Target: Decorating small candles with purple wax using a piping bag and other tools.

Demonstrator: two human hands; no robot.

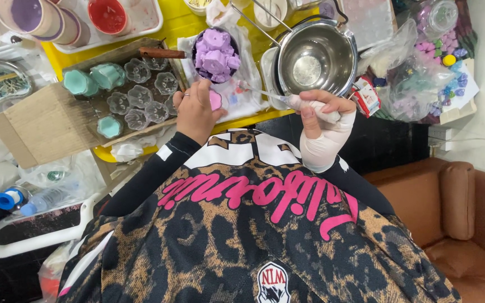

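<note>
- One yellow table top [175, 25] fills the upper part of the head view, crowded with craft gear, and a brown leather seat [461, 224] stands low at the right, by a pale wall.
- A flat piece of brown cardboard [40, 120] lies on the table's left part and juts past its near edge; it carries clear flower-shaped moulds [141, 96], several of them filled with teal wax [77, 82].
- A white tray [141, 22] at the top left holds cups stained purple and red.
- A shiny steel pot [315, 56] sits right of centre, its inside bare and bright.
- Crumpled clear plastic bags [416, 78] with small coloured pieces lie to the right of the pot.
- A white cloth [242, 95], blotched with colour, is spread between the cardboard and the pot.
- A small dark saucepan with a wooden handle [161, 53] rests on that cloth, heaped with lilac flower-shaped wax pieces [215, 56].
- The left hand [195, 112], bare, is curled shut around a pink wax piece [215, 101], just below the saucepan.
- The right hand [321, 120], its palm wrapped in white, is closed on a thin clear stick [265, 92] whose tip points at the pink piece.
- The two hands are near each other but not touching, both over the table's near edge.
</note>
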